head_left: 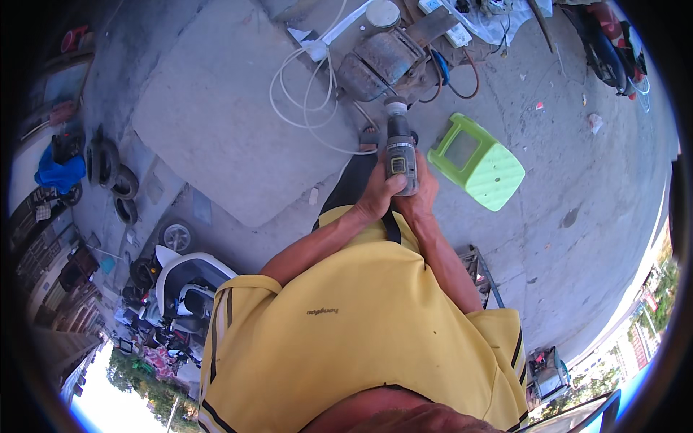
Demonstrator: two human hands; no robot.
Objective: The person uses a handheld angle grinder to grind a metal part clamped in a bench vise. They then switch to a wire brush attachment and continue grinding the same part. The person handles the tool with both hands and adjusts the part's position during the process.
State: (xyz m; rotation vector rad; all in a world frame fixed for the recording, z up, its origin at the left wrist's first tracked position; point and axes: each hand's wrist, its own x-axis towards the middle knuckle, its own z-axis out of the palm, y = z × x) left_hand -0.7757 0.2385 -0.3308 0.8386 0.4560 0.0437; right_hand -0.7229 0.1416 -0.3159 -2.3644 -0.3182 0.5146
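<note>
I hold a dark power drill (401, 155) in front of my waist, its light-coloured chuck end pointing away from me. My left hand (378, 190) is closed on the drill's left side near the rear, the thumb lying over the casing. From the right, my right hand (423, 189) wraps around the lower part, its fingers partly hidden under the tool. Just beyond the chuck sits a worn, rusty metal machine (382, 65) on the ground. Whether the drill's tip touches it, I cannot tell.
A green plastic stool (487, 169) lies on its side to my right. Loops of white hose (307, 101) spread left of the machine. Beyond the machine stands a round tin (382, 13). Tyres (108, 162) and a white scooter (188, 285) are at left.
</note>
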